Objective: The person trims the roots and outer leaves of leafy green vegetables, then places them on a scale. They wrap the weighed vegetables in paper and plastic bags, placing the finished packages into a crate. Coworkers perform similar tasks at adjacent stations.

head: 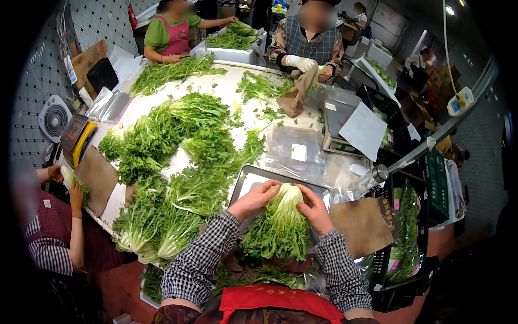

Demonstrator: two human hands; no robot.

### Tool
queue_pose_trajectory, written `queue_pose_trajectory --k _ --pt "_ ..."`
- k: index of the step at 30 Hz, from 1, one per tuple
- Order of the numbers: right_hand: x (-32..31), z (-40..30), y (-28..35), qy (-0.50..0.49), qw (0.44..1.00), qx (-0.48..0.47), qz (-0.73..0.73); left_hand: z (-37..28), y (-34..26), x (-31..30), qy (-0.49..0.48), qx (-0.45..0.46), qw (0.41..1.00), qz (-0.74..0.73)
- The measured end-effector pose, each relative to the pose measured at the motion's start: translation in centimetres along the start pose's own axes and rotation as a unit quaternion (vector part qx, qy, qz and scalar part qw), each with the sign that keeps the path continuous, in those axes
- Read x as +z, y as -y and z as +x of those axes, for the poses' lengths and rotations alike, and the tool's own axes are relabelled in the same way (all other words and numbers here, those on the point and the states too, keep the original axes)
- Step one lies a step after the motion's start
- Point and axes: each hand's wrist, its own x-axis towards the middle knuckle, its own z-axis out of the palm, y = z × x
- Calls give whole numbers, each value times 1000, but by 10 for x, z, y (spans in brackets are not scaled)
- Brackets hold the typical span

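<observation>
Both my hands hold a head of frisée-like leafy greens (pixel 279 227) by its pale base, leaves hanging down towards me. My left hand (pixel 257 199) grips the base from the left, and my right hand (pixel 315 208) from the right. Under and behind the head lies a shallow metal tray (pixel 238 182), partly covered by my hands and the leaves. Left of it, heaped greens (pixel 202 137) cover much of the white table (pixel 170 87). Several heads (pixel 135 235) lie with pale bases towards the near edge. Flat clear plastic bags (pixel 293 148) lie beyond the tray.
A scale (pixel 340 129) with a white sheet (pixel 363 131) stands at right, near a clear bottle (pixel 368 180). Brown cardboard (pixel 360 227) lies beside the tray; black crates (pixel 406 263) hold bagged greens. Co-workers stand across the table and at left, one in gloves (pixel 75 198) holding greens.
</observation>
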Motion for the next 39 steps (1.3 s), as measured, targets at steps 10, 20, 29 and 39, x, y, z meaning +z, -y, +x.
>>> queue_pose_trajectory --k 10,20,29,39 --pt "3 12 -1 29 999 26 -14 -8 -10 16 11 35 996 87" --pt "3 8 15 59 995 70 29 -10 2 26 -23 134 973 186" --pt "10 5 27 36 997 60 35 -10 -6 14 -33 78 989 120" --pt "12 5 29 48 994 65 70 4 -24 7 16 132 979 153"
